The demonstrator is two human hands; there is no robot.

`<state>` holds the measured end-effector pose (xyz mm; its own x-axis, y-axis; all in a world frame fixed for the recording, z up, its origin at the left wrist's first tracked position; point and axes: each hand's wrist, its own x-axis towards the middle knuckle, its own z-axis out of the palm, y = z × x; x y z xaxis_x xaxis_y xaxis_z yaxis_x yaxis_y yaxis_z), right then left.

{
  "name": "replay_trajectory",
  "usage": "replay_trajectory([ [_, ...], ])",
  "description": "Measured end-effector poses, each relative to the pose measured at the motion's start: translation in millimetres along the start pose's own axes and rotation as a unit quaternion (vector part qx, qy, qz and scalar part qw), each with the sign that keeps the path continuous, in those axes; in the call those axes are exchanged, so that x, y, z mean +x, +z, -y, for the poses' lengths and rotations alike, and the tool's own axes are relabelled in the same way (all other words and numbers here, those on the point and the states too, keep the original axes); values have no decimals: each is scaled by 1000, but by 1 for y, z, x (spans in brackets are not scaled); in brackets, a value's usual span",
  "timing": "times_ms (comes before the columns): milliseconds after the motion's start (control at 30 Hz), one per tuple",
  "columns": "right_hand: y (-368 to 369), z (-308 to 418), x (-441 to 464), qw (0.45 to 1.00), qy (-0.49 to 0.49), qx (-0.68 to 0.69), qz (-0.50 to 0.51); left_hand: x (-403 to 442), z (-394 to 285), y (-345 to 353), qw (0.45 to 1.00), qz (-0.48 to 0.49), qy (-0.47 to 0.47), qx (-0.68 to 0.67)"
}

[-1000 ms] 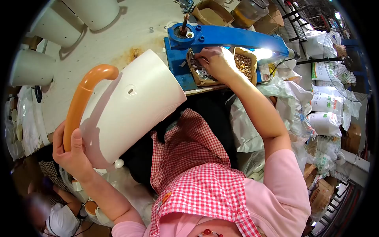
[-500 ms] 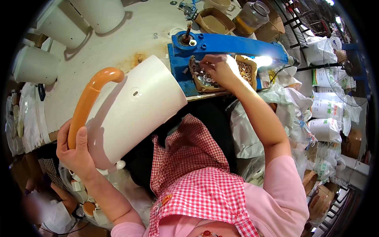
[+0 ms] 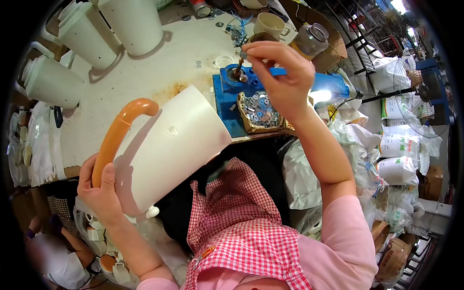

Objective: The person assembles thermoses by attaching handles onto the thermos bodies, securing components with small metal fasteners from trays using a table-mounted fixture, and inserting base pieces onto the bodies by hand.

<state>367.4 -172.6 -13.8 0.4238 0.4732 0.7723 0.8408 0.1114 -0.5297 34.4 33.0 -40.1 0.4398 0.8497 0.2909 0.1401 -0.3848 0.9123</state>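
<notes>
My left hand (image 3: 100, 191) is wrapped around the lower part of an orange curved handle (image 3: 116, 137). The handle lies along a large white plastic jug body (image 3: 176, 145), tilted over the table edge, with a small round mark in its side. Above the blue bench fixture (image 3: 224, 104), my right hand (image 3: 285, 72) pinches a small grey washer (image 3: 243, 54) at the tip of an upright metal post (image 3: 240, 66). Just below that hand sits an open cardboard box of metal washers (image 3: 261, 110). A second box beside it is mostly hidden by my wrist.
Several white lidded jugs (image 3: 135, 26) stand at the table's upper left. A cream cup (image 3: 270, 25) and a clear jar (image 3: 311, 38) are at the back. A lamp (image 3: 321, 95) glows on the right. Another person (image 3: 63, 261) sits at lower left.
My right hand has risen from the washer box to the top of the metal post, with a washer in its fingertips. The view has shifted slightly; my left hand keeps its hold.
</notes>
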Motion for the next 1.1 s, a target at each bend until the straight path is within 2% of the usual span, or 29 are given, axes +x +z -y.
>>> replay_trajectory([
  [33, 0, -9, -1, 996, -59, -58, 35, 0, 2, -3, 1000, 7, 13, 16],
  [100, 1, -20, -1, 973, -176, -144, 40, 1, 3, -4, 999, 13, 26, 30],
  [267, -5, -18, -3, 952, -217, -204, 69, 2, -9, -3, 998, 21, -59, -28],
  [433, -9, -13, -6, 949, -220, -210, 79, 10, -10, -2, 999, 12, -41, -12],
  [500, -12, -5, -10, 972, -188, -143, -3, 20, -12, -6, 999, -1, -35, -3],
  [533, -13, 3, -15, 972, -188, -142, -8, 27, -15, -11, 1000, -7, -23, -6],
  [567, -15, 14, -24, 998, -30, -30, 37, 32, -20, -14, 1000, -14, -12, -9],
  [600, -16, 24, -31, 985, 128, 86, 81, 39, -37, -11, 1000, -10, 1, 16],
  [633, -12, 35, -31, 951, 223, 175, 126, 46, -49, -2, 1000, -10, 4, 21],
  [700, 0, 41, -33, 858, 287, 405, 130, 63, -71, 27, 991, 12, 136, 5],
  [767, -3, 42, -35, 840, 310, 430, 116, 70, -93, 63, 988, 27, 155, -8],
  [833, -7, 22, -43, 859, 325, 396, 15, 75, -104, 93, 984, 40, 171, -21],
  [867, -9, 16, -46, 857, 319, 405, -6, 78, -106, 106, 980, 58, 189, -21],
  [1100, -7, -5, -61, 867, 323, 378, -38, 84, -90, 130, 979, 81, 188, -2],
])
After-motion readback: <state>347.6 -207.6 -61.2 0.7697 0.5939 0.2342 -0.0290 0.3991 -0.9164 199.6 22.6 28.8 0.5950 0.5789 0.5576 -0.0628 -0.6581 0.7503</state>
